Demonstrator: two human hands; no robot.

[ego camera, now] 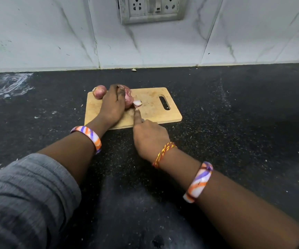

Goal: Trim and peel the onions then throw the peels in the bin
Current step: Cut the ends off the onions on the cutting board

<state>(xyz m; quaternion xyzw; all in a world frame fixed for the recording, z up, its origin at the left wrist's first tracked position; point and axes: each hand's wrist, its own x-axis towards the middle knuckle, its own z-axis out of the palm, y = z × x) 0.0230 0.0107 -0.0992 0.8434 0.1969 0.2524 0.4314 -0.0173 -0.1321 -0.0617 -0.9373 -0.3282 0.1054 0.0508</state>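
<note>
Two onions: both sit at the upper left of the wooden cutting board (pixel 156 112), which lies mid-frame on the black speckled counter (pixel 234 123).
Held onion (pixel 128 97): partly peeled, pinkish, lying on the board under the left hand.
Left hand (pixel 112 105): fingers curled over the held onion, clasping it against the board.
Second onion (pixel 99 91): unpeeled, at the board's upper left corner, just beside the left hand (touching it or not, I cannot tell).
Cut piece (pixel 138 103): a small pale sliver on the board, just right of the held onion.
Right hand (pixel 149 137): lower centre of the frame, index finger stretched forward toward the cut piece, other fingers curled under; a glint of metal shows beneath it, but whether it grips a knife cannot be told.
Wrists: striped orange-and-purple bangles (pixel 89 136) on both, plus a red-and-yellow thread (pixel 163 153) on the right.
Wall: marbled tiles with a socket plate (pixel 152 9) at top centre.
</note>
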